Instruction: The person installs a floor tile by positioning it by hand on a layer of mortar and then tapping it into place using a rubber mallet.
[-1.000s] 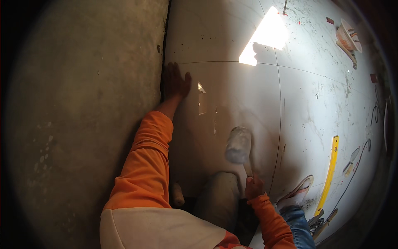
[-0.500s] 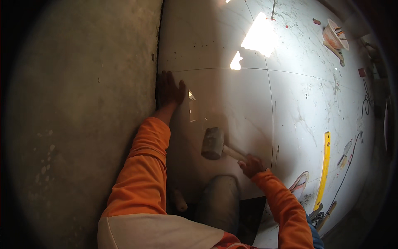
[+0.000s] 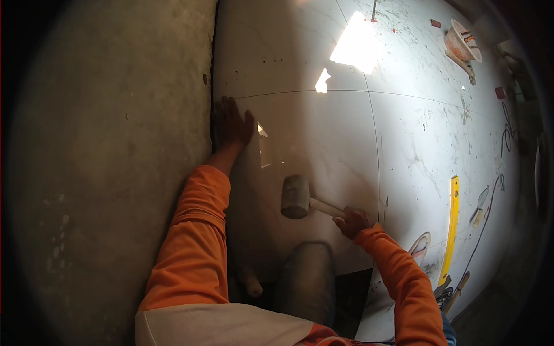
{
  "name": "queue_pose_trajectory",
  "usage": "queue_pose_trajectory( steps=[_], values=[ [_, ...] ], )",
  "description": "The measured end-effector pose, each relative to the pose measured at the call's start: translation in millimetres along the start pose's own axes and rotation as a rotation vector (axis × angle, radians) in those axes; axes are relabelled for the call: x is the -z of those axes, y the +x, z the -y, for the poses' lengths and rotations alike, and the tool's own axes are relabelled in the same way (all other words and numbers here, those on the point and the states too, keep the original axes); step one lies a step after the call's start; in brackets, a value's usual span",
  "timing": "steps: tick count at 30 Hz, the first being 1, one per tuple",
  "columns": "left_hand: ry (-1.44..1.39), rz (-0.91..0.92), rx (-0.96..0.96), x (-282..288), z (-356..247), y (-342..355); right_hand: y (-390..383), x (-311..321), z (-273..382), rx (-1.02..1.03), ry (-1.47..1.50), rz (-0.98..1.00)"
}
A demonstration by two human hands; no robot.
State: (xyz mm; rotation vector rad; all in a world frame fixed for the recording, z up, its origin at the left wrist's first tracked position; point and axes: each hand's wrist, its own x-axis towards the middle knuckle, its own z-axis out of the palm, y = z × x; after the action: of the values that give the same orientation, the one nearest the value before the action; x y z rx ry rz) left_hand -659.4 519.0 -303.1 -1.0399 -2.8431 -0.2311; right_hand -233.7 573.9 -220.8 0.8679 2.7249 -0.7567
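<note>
My right hand [image 3: 353, 222] is wrapped round the wooden handle of a rubber mallet [image 3: 295, 197]. The dark, barrel-shaped mallet head is over a glossy white floor tile [image 3: 323, 138]; whether it touches the tile I cannot tell. Fingers spread, my left hand [image 3: 234, 124] lies flat on the same tile, close to its left edge and just below a joint line. A grey concrete wall [image 3: 127, 150] runs along that edge, with a narrow dark gap between. My knee [image 3: 306, 271] is at the tile's near side.
A yellow level [image 3: 450, 230] lies on the tiles at right, beside a trowel [image 3: 479, 210] and a dark cord [image 3: 483, 230]. Farther off stands a pale bucket [image 3: 461, 41] with things in it. A rounded wooden handle [image 3: 250, 282] is left of my knee.
The view has shifted slightly, so the floor and wall sit a little farther left. My left hand stays flat on the tile, and the mallet stays in my right hand, little moved.
</note>
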Motion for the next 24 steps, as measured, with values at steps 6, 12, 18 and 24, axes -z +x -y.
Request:
queue_pose_trajectory(
  steps=[6,12,18,24],
  values=[
    [0.019,0.017,-0.262,1,-2,5,4,-1,-12,0.363,0.366,-0.082],
    [0.112,0.138,-0.307,9,-14,6,8,17,19,0.085,0.364,-0.180],
    [0.033,0.149,-0.300,12,-31,-5,-2,24,26,-0.121,0.419,-0.013],
    [0.004,0.192,-0.574,6,-43,13,17,1,-23,0.053,0.206,-0.127]
  ],
)
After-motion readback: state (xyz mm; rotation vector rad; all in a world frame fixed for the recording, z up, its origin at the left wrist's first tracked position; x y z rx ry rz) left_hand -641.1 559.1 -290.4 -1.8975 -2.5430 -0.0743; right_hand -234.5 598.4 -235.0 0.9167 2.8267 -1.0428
